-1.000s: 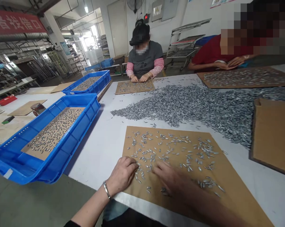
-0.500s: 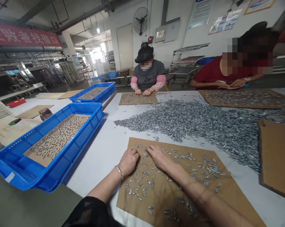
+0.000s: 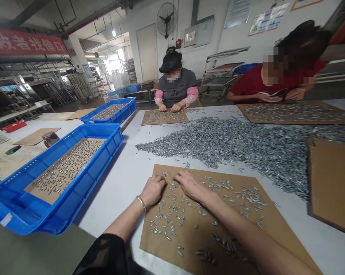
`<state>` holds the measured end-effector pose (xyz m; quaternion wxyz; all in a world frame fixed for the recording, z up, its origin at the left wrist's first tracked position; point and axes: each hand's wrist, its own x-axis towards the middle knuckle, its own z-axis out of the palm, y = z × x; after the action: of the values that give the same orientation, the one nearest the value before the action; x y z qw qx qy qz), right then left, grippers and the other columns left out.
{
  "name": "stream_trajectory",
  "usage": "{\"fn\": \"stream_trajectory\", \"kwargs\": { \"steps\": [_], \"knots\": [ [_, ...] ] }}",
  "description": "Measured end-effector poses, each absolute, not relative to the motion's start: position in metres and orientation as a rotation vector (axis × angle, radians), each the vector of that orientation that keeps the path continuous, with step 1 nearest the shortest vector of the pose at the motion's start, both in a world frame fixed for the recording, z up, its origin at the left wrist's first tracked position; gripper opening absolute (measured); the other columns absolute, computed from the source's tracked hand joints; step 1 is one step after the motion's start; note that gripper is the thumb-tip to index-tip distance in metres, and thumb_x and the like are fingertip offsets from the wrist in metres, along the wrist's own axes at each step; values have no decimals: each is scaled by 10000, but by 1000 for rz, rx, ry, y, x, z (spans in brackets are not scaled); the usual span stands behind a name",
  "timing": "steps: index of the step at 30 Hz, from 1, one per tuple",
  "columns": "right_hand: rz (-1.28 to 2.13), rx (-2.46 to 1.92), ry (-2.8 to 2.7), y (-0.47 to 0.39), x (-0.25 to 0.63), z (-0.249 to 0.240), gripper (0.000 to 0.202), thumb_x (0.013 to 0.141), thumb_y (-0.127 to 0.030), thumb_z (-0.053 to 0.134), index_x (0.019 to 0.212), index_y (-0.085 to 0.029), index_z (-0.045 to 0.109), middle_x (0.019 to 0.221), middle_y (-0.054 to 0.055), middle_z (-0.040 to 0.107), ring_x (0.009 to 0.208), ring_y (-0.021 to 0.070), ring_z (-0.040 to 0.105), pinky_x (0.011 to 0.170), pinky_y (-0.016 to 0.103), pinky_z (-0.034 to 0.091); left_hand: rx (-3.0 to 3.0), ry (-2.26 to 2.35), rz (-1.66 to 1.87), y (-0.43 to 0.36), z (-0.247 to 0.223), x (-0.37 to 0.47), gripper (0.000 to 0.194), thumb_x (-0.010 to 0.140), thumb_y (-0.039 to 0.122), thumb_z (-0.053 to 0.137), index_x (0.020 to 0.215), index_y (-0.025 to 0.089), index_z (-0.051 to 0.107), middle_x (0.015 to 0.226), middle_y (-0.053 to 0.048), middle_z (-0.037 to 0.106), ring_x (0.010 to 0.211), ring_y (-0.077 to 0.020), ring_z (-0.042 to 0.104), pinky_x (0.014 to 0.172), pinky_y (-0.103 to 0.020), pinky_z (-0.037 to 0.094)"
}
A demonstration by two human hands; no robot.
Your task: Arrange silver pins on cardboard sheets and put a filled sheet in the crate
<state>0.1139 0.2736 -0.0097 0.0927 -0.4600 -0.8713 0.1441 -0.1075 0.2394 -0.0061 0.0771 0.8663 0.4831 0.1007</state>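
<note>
Now both hands, left (image 3: 154, 190) and right (image 3: 190, 185), curl at the cardboard's (image 3: 189, 236) far edge, among glossy pieces (image 3: 174, 209); I can't tell their grip.

A pale, plain wall (image 3: 205, 9) carries a round, dark metal-caged fan (image 3: 167, 21) beside a closed off-white door (image 3: 147, 52). Near the left side, a long red banner with white characters (image 3: 26, 41) hangs below dark overhead pipes. Bright daylight (image 3: 115, 61) glares at the far end, near a small glowing ceiling lamp (image 3: 114, 33). Multi-tiered grey metal racks (image 3: 222, 72) stand on a dull grey-green floor (image 3: 43, 254).
</note>
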Motion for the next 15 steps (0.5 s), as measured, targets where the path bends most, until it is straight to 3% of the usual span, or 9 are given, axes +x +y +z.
{"fn": "stream_trajectory", "kwargs": {
  "steps": [5,7,9,12,15],
  "knots": [
    [452,-1471,-2522,276,135,6,377,958,-88,435,1162,-195,733,1124,130,690,1085,255,586,926,341,428,2599,1423,319,269,3,-90,281,955,76,496,1081,182,724,1116,-116,720,1034,-252,615,952,-412,512],
    [469,-1461,-2463,264,164,10,369,953,-95,440,1164,-190,728,1133,126,691,1089,250,604,943,340,442,2598,1381,374,269,11,-90,300,960,88,483,1141,173,707,1225,-136,694,1089,-265,603,996,-441,504],
    [511,-1428,-2415,240,199,11,357,944,-93,446,1132,-199,730,1105,106,706,1050,235,633,944,338,460,2599,1322,425,263,18,-91,318,965,105,483,1213,151,677,1320,-162,656,1153,-291,585,1029,-486,490],
    [540,-1408,-2396,184,238,5,340,954,-95,441,1068,-220,735,1040,74,734,973,212,664,903,327,488,2619,1137,465,239,22,-85,297,995,124,466,1177,192,690,1245,-122,697,1123,-264,615,989,-453,521],
    [455,-1337,-2475,123,248,-9,381,942,-67,445,1141,-236,722,1067,67,739,938,198,667,823,305,512,2696,906,493,197,18,-63,295,1025,148,462,1215,210,679,1234,-111,713,1107,-248,642,953,-431,545]
  ]
}}
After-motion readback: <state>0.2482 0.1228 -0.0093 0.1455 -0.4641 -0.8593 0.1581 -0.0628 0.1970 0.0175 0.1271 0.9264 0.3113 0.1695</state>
